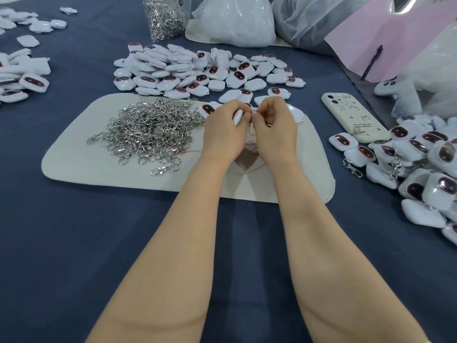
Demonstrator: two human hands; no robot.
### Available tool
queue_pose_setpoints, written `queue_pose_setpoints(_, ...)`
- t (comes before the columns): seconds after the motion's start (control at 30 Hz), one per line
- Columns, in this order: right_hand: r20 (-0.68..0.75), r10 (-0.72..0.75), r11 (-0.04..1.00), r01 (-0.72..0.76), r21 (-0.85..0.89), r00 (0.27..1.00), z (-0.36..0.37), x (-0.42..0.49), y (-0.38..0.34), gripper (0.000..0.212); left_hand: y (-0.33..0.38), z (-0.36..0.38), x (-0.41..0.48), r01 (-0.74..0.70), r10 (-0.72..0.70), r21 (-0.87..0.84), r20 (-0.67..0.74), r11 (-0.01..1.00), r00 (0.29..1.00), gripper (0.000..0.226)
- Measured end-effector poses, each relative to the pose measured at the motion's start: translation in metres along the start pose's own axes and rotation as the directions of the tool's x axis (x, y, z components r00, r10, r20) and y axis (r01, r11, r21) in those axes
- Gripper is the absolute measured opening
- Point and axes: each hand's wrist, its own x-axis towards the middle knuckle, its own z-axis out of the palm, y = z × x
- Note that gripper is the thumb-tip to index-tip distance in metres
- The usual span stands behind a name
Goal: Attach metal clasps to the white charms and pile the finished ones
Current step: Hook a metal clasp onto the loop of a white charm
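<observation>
L hand (223, 129) grip curled round white charm (238, 118), held edge-up over beige mat (99, 174). R hand (274, 125) grip pinches small metal clasp (253, 112) at charm's top, hands touching. Loose clasp heap (150, 129) on mat, left side. Clasped charms pile (420, 164) on table (74, 231), far right.

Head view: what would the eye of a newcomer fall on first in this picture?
First, the two hands meeting above the pale mat: the left hand grips a white charm and the right hand pinches a small clasp at its edge. Next, the shiny heap of metal clasps on the mat's left part. Then a wide pile of charms behind the mat, and a finished pile at the right edge, clasps already attached.
</observation>
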Motion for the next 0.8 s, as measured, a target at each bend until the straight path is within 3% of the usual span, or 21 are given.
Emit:
queue_pose_setpoints(0.43, 0.067, -0.055, 0.984, 0.066, -0.168, 0.996, 0.0027, 0.002, -0.0009, 0.012, -0.0039, 0.0031, -0.0007, -0.037, 0.043, 0.109, -0.049, 0.993, 0.998, 0.014)
queue_pose_setpoints(0.67, 0.078, -0.016, 0.983, 0.029, -0.179, 0.997, 0.0024, 0.0017, 0.0002, 0.007, -0.0035, 0.0013, 0.0009, -0.041, 0.047, 0.103, -0.056, 0.994, 0.997, 0.013)
queue_pose_setpoints(0.8, 0.084, -0.017, 0.992, 0.028, -0.122, 0.996, 0.0037, 0.0017, -0.0025, 0.014, -0.004, 0.002, 0.0005, -0.015, 0.022, 0.107, -0.066, 0.994, 0.998, 0.015)
